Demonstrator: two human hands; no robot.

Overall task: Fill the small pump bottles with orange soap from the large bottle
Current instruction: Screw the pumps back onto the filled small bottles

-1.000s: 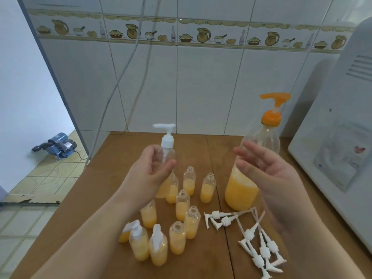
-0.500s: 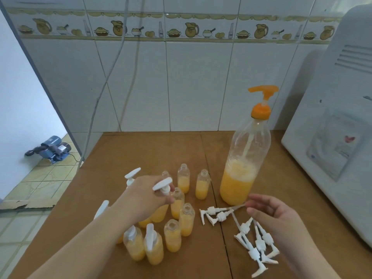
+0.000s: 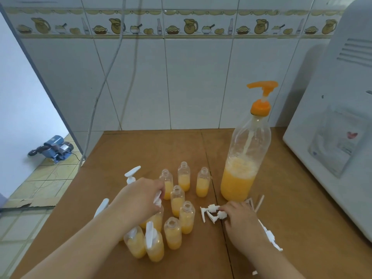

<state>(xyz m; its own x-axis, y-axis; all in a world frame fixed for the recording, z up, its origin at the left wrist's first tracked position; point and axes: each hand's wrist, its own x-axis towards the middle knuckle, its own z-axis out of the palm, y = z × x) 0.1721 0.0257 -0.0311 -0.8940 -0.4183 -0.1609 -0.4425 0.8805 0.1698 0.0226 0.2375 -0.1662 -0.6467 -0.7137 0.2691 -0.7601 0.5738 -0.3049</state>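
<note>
Brown table (image 3: 141, 150), small bottles (image 3: 183, 179), large bottle (image 3: 242, 164)

A cluster of small clear pump bottles (image 3: 177, 200), each partly filled with orange soap, is seen standing upright; several are uncapped, a few are fitted with white pump heads. The large bottle (image 3: 244, 164), clear and topped with an orange pump, is set upright just right of them, about a third full of foamy orange soap. Loose white pump heads (image 3: 211, 213) are scattered beside its base
</note>
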